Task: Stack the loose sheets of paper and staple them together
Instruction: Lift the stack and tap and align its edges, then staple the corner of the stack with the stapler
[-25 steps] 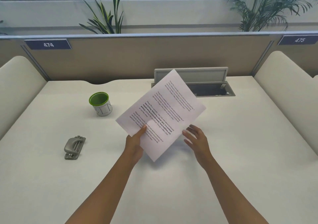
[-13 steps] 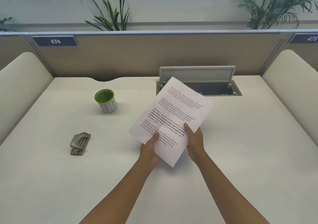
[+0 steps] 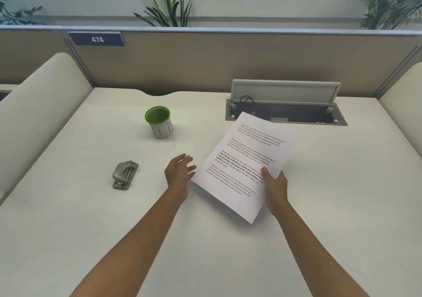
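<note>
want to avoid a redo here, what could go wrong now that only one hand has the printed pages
1. The white printed sheets of paper are pinched only by the right hand at one edge, so they could fan apart or slip out of line.
2. The open left hand must cross to the grey metal stapler; a one-handed grab may be clumsy.
3. The sheets' far corner overhangs the open grey cable tray and might snag there.

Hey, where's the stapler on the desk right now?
In the head view, the stapler lies on the desk's left side, left of the open left hand and nearer than the green cup.
</note>
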Available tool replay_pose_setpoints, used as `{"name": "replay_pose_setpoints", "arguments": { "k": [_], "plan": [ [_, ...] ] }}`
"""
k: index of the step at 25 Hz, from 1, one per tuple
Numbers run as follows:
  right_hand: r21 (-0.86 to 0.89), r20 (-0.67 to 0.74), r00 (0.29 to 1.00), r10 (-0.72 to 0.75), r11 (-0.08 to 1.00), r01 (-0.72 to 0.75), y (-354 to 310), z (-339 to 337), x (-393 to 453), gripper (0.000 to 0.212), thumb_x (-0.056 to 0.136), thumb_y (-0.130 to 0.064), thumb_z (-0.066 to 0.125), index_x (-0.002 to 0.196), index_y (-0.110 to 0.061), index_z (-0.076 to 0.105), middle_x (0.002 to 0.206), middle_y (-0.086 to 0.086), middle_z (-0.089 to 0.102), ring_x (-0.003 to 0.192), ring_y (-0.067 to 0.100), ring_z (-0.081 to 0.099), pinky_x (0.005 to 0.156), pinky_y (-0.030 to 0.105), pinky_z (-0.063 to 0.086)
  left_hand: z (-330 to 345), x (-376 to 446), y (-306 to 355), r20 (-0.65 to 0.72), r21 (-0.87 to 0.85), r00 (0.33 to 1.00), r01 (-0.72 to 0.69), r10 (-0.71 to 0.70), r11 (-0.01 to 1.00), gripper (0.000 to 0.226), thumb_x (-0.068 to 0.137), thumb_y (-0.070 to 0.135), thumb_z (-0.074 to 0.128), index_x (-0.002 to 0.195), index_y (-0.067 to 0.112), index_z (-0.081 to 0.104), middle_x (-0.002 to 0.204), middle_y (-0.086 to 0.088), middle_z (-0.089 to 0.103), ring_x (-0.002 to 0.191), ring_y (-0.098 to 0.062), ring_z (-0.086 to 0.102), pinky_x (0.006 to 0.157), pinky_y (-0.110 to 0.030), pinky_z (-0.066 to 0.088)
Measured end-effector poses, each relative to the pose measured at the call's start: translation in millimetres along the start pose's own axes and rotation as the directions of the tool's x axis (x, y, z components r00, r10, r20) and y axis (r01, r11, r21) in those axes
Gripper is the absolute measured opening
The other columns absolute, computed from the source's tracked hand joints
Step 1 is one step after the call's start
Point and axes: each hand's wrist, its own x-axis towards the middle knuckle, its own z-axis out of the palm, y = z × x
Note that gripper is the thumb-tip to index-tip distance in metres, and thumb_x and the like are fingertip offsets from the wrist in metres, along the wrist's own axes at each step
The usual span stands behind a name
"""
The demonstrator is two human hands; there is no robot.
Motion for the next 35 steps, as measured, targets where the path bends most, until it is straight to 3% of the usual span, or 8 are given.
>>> {"name": "replay_pose_setpoints", "arguments": {
  "k": [4,6,10,13,18,22,29,35],
  "plan": [
    [-0.083,0.103,0.994,0.029,0.996,-0.021,18,7,-5,0.032,0.099,-0.016,0.06,0.131,-0.019,0.059,0.125,-0.001,0.07,0.117,0.021,0.066,0.106,0.047,0.049,-39,31,24,-0.07,0.405,0.946,-0.264,0.317,0.875,0.026,0.087,0.011,0.064,0.112,0.018,0.066,0.106,-0.005,0.071,0.09,-0.021,0.067,0.07,-0.026,0.049],
    [-0.136,0.165,0.985,0.051,0.99,-0.028,27,13,-7,0.033,0.098,-0.018,0.062,0.131,-0.019,0.061,0.125,-0.003,0.071,0.115,0.02,0.068,0.104,0.047,0.05,-62,49,30,-0.098,0.584,0.886,-0.317,0.452,0.748,0.029,0.085,0.012,0.064,0.113,0.018,0.065,0.112,-0.005,0.066,0.104,-0.026,0.063,0.083,-0.035,0.052],
    [-0.178,0.254,0.964,0.072,0.984,-0.027,36,30,-13,0.034,0.098,-0.019,0.062,0.132,-0.018,0.061,0.125,-0.002,0.072,0.116,0.019,0.068,0.101,0.045,0.052,-104,80,37,-0.168,0.916,0.813,-0.08,0.557,0.393,0.041,0.085,0.013,0.059,0.126,0.017,0.059,0.133,-0.011,0.053,0.131,-0.033,0.043,0.113,-0.049,0.028],
    [-0.234,0.314,0.947,0.068,0.972,0.008,40,42,-16,0.034,0.099,-0.02,0.061,0.132,-0.018,0.061,0.125,-0.004,0.071,0.116,0.016,0.068,0.099,0.037,0.053,-126,90,34,-0.142,0.962,0.838,-0.008,0.527,0.272,0.047,0.089,0.012,0.055,0.136,0.019,0.05,0.144,-0.009,0.043,0.138,-0.032,0.032,0.112,-0.055,0.018],
    [-0.295,0.386,0.919,0.082,0.955,0.039,47,58,-15,0.035,0.098,-0.023,0.061,0.133,-0.021,0.06,0.127,-0.006,0.07,0.117,0.014,0.067,0.105,0.043,0.05,-133,93,37,-0.267,0.887,0.895,0.083,0.358,0.454,0.053,0.092,0.022,0.057,0.141,0.014,0.04,0.141,-0.015,0.041,0.132,-0.037,0.037,0.103,-0.053,0.032],
    [-0.296,0.407,0.908,0.1,0.955,0.027,47,69,-15,0.034,0.099,-0.021,0.061,0.132,-0.02,0.061,0.126,-0.006,0.071,0.115,0.013,0.068,0.103,0.041,0.052,-134,94,38,-0.276,0.862,0.902,0.08,0.331,0.5,0.046,0.091,0.016,0.057,0.135,0.011,0.045,0.133,-0.016,0.051,0.128,-0.037,0.043,0.101,-0.05,0.036],
    [-0.306,0.418,0.898,0.137,0.952,-0.003,53,78,-13,0.034,0.098,-0.022,0.062,0.132,-0.021,0.061,0.125,-0.005,0.071,0.115,0.015,0.068,0.104,0.045,0.051,-109,82,34,-0.166,0.859,0.936,-0.017,0.31,0.511,0.04,0.088,0.024,0.064,0.123,0.008,0.054,0.119,-0.016,0.061,0.11,-0.038,0.059,0.087,-0.046,0.05],
    [-0.307,0.396,0.907,0.145,0.952,-0.018,55,75,-9,0.034,0.097,-0.025,0.063,0.131,-0.023,0.061,0.125,-0.006,0.072,0.115,0.015,0.069,0.104,0.046,0.051,-89,70,26,-0.047,0.832,0.969,-0.097,0.243,0.546,0.026,0.087,0.014,0.06,0.113,0.015,0.059,0.106,-0.006,0.067,0.094,-0.032,0.066,0.079,-0.045,0.058]
  ]
}}
